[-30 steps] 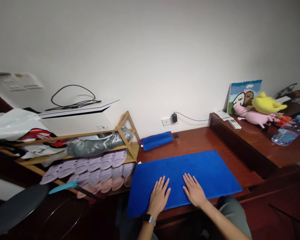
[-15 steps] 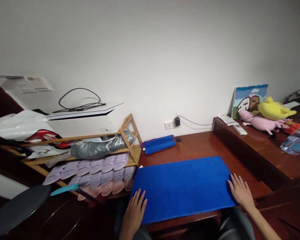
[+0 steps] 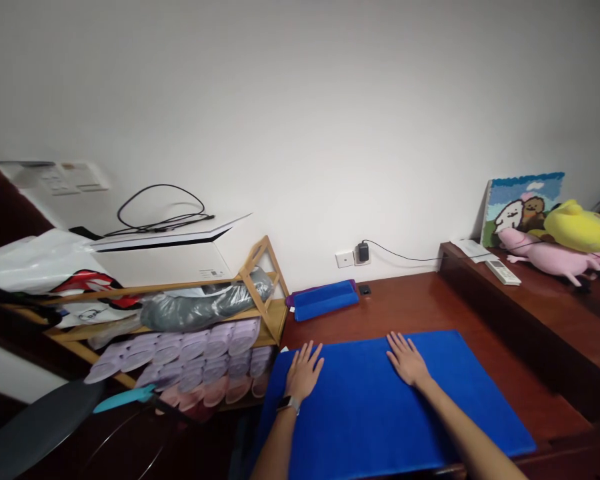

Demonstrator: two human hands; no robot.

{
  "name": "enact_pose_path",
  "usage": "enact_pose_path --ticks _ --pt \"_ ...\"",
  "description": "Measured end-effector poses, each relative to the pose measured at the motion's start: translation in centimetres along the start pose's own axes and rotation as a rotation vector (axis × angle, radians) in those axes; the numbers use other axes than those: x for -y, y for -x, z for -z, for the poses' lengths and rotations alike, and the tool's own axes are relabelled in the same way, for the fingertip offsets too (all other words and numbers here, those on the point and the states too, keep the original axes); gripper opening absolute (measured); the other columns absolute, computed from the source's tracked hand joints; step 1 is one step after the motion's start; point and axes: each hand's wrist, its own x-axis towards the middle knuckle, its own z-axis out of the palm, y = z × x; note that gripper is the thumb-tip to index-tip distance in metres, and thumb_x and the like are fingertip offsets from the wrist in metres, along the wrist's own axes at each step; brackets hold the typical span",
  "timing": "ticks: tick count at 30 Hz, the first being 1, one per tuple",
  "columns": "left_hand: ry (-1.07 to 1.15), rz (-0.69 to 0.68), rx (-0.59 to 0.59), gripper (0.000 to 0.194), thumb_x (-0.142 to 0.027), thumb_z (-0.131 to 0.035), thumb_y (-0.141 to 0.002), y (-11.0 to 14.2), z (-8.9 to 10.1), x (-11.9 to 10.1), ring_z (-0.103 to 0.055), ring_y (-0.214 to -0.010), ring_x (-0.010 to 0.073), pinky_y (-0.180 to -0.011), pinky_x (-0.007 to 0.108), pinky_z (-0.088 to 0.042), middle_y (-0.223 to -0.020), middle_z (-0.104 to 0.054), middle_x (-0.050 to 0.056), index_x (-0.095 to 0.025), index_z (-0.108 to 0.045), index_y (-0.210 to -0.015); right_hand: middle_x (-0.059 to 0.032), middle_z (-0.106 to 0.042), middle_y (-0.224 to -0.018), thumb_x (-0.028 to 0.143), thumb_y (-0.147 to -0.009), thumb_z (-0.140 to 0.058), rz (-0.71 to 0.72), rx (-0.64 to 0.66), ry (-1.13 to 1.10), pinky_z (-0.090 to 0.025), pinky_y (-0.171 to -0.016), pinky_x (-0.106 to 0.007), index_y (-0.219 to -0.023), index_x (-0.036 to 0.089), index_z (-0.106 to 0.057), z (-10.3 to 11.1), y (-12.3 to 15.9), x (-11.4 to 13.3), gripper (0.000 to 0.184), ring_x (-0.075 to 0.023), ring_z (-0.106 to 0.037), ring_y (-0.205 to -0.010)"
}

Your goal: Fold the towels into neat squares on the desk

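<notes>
Reddish-brown desk (image 3: 405, 301), blue cloth (image 3: 360, 413) spread flat, folded blue and purple cloths (image 3: 326, 301) behind

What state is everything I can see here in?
Large blue cloth: spread out
Left hand: open, palm down
Right hand: open, palm down
Small blue cloth: folded
Black adapter: plugged in
Black cable: loosely coiled
Purple slippers: lined up
Dog picture: propped upright
Yellow plush toy: lying down

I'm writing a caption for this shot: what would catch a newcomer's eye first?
The bright blue towel spread on the red-brown desk, with the left hand and right hand flat on it. Next, the yellow plush on the raised right side, then lilac slippers lining the left rack.
</notes>
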Motion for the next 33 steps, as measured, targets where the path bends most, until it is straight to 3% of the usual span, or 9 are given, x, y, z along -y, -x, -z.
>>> enact_pose_path --ticks 3,5,7,9,16,24,29,33 --pt "-0.058 0.090 -0.025 0.057 -0.052 -0.034 -0.107 0.8 -0.9 4.7 -0.032 -0.156 0.0296 -0.125 0.055 -0.028 -0.168 -0.037 0.009 -0.030 -0.041 -0.159 -0.0059 -0.027 -0.171 0.050 -0.102 -0.025 -0.187 -0.002 0.081 -0.015 -0.128 -0.052 -0.165 0.022 -0.030 1.3 1.3 -8.4 0.069 -0.0272 -0.021 -0.159" --pt "-0.078 0.097 -0.045 0.058 -0.052 -0.032 -0.107 1.3 -1.2 6.5 -0.032 -0.156 0.0298 -0.125 0.055 -0.028 -0.168 -0.038 0.009 -0.029 -0.041 -0.159 -0.0059 -0.023 -0.172 0.049 -0.101 -0.021 -0.318 0.001 0.152 -0.015 -0.129 -0.051 -0.166 0.019 -0.025 2.1 2.2 -13.6 0.072 -0.0260 -0.018 -0.160" --pt "-0.080 0.088 -0.067 0.059 -0.053 -0.031 -0.107 1.4 -1.5 7.1 -0.033 -0.155 0.0297 -0.125 0.054 -0.028 -0.167 -0.039 0.008 -0.029 -0.041 -0.159 -0.0050 -0.020 -0.173 0.050 -0.101 -0.017 -0.384 0.000 0.191 -0.016 -0.129 -0.048 -0.167 0.017 -0.021 2.4 2.8 -17.2 0.073 -0.0250 -0.016 -0.160" --pt "-0.075 0.088 -0.089 0.059 -0.054 -0.030 -0.107 1.4 -1.6 6.9 -0.035 -0.154 0.0295 -0.124 0.054 -0.029 -0.167 -0.041 0.008 -0.030 -0.042 -0.159 -0.0043 -0.019 -0.173 0.051 -0.102 -0.013 -0.399 -0.009 0.207 -0.015 -0.129 -0.047 -0.167 0.016 -0.019 2.2 3.1 -18.8 0.074 -0.0245 -0.015 -0.160" --pt "-0.061 0.146 -0.154 0.062 -0.050 -0.028 -0.106 1.1 -1.5 6.5 -0.037 -0.153 0.0306 -0.123 0.051 -0.032 -0.166 -0.040 0.015 -0.021 -0.042 -0.159 -0.0021 -0.019 -0.174 0.053 -0.102 -0.010 -0.404 -0.029 0.218 -0.013 -0.129 -0.045 -0.167 0.018 -0.017 1.9 3.1 -18.1 0.074 -0.0233 -0.014 -0.160" --pt "-0.062 0.207 -0.042 0.064 -0.048 -0.028 -0.105 0.6 -1.1 6.3 -0.032 -0.155 0.0307 -0.124 0.053 -0.029 -0.167 -0.038 0.017 -0.016 -0.041 -0.159 -0.0039 -0.022 -0.173 0.051 -0.102 -0.013 -0.400 -0.035 0.185 -0.014 -0.129 -0.046 -0.167 0.017 -0.020 2.3 3.2 -17.9 0.074 -0.0244 -0.016 -0.160" --pt "-0.032 0.209 0.005 0.054 -0.031 -0.028 -0.104 0.0 1.3 6.7 -0.046 -0.148 0.0254 -0.120 0.045 -0.038 -0.158 -0.053 0.014 -0.017 -0.054 -0.149 -0.0040 -0.028 -0.172 0.050 -0.103 -0.016 -0.429 -0.025 0.137 -0.018 -0.128 -0.046 -0.166 0.023 -0.026 3.5 2.8 -17.5 0.069 -0.0231 -0.021 -0.159" --pt "-0.034 0.190 0.013 0.044 -0.020 -0.039 -0.097 -1.0 4.1 7.5 -0.063 -0.130 0.0221 -0.111 0.037 -0.046 -0.138 -0.068 0.012 -0.019 -0.070 -0.128 -0.0092 -0.046 -0.162 0.035 -0.103 -0.024 -0.389 0.024 0.112 -0.037 -0.115 -0.048 -0.156 0.025 -0.047 6.2 1.6 -17.7 0.058 -0.0277 -0.045 -0.145"
